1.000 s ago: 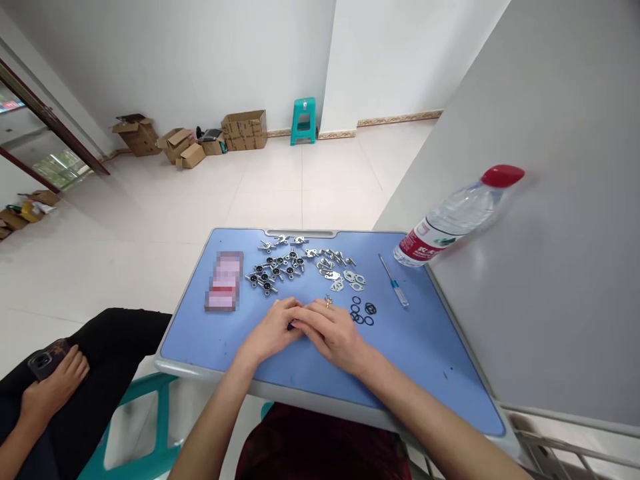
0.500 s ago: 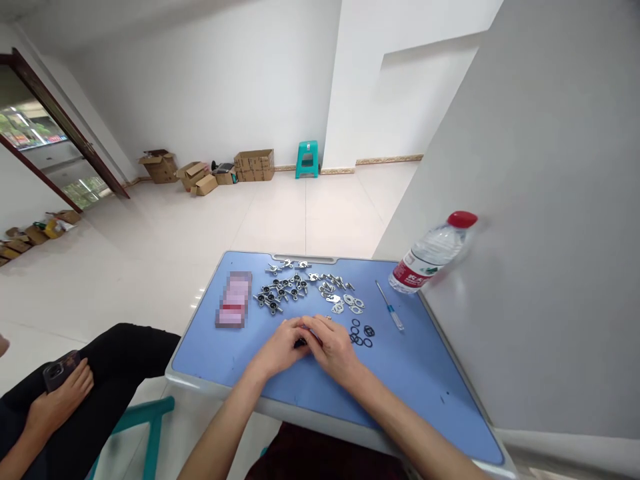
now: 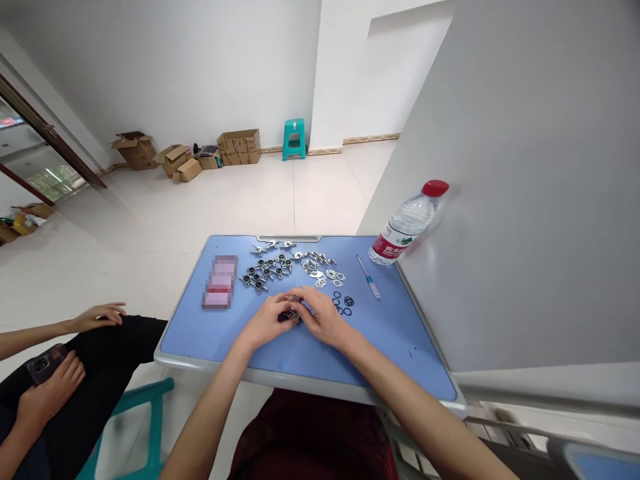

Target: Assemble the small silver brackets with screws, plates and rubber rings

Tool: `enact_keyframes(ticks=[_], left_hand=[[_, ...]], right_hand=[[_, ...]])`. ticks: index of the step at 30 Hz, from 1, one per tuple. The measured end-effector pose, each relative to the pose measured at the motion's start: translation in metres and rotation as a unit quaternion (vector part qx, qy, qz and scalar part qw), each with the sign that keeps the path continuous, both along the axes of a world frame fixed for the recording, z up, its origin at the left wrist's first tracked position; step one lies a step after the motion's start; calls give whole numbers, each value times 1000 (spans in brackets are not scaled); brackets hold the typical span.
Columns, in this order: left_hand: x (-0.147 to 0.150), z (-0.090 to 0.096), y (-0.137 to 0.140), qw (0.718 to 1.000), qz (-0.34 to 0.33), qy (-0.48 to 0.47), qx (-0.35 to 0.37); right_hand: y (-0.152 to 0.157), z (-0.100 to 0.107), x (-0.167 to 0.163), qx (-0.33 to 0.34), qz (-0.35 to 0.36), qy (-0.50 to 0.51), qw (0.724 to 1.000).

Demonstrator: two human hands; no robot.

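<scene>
Both hands meet over the near middle of the blue table. My left hand is closed round a small metal part, mostly hidden by the fingers. From the other side my right hand grips the same part, its fingertips against it. Just right of that hand lie several black rubber rings. Beyond the hands are flat metal gasket-like plates and a group of metal fittings with black centres. A screwdriver with a clear and blue handle lies further right.
A water bottle with a red cap stands at the table's right edge by a grey partition. A blurred pink pack lies on the left. At left sits another person holding a phone. Cardboard boxes and a green stool stand by the wall.
The camera view has shifted, so the table appears higher and further left. My hands stay together, with more of the metal part showing. The seated person's other hand has come into view.
</scene>
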State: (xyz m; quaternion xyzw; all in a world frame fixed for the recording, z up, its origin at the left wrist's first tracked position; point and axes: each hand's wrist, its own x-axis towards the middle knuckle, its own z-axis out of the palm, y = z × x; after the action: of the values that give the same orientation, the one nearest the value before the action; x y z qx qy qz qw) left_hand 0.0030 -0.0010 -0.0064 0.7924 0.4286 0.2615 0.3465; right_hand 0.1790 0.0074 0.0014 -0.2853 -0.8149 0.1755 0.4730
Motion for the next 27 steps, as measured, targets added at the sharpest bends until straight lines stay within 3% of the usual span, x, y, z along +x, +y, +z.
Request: enact_keyframes(ticks=[5, 10, 27], left_hand=[[1, 5, -1, 999, 3, 36, -7], [0, 4, -1, 999, 3, 44, -8], [1, 4, 0, 999, -1, 37, -33]], right_hand=[[5, 4, 13, -34, -76, 59, 995], [5, 6, 17, -19, -39, 23, 999], [5, 4, 14, 8, -36, -39, 999]])
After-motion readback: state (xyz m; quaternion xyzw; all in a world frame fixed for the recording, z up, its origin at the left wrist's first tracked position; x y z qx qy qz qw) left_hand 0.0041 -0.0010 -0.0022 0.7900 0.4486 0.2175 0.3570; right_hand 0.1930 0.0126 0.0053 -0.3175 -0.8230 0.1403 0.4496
